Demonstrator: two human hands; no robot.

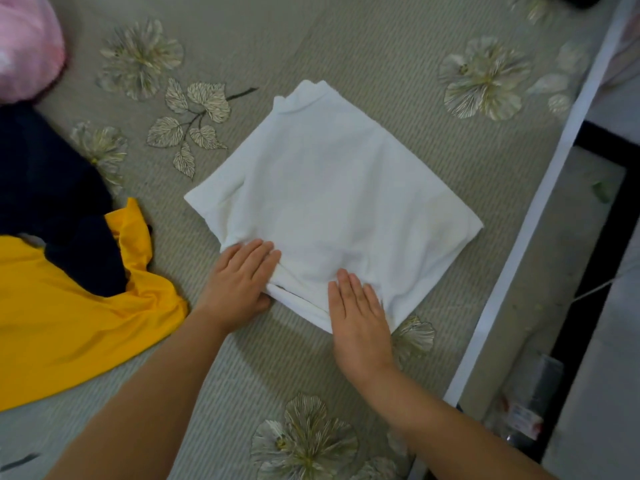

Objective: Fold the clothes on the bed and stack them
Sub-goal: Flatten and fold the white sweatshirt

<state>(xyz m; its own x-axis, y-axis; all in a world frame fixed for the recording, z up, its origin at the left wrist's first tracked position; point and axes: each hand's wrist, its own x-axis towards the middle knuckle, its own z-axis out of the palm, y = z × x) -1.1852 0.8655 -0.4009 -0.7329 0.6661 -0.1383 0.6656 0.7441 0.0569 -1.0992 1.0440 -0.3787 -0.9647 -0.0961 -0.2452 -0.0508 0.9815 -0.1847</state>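
Far left corner: a pink bundle (27, 46), cut off by the frame edge. Below that, a dark navy garment (48, 188) heaped on top of a yellow garment (62, 323), both unfolded, both sitting at the left edge of the bed (346, 46) with its grey-green floral cover. Well apart from the white piece.

Then the left hand (239, 285), laid flat with fingers straight and close together, pressing the near-left corner of the folded white garment (332, 192); thumb tucked along the near edge, against the cover. Not pinching anything as far as could be seen.

Middle of the bed: that white garment, folded into a rough square, turned like a diamond, collar end pointing far. A few layers showing at the near edge.

Right hand (360, 317) also flat, fingers straight and together, pressing the near edge of the same garment, just beside the left hand.

Far right: white bed frame edge (519, 244), then floor (595, 393) with some blurry clutter, couldn't make out what.
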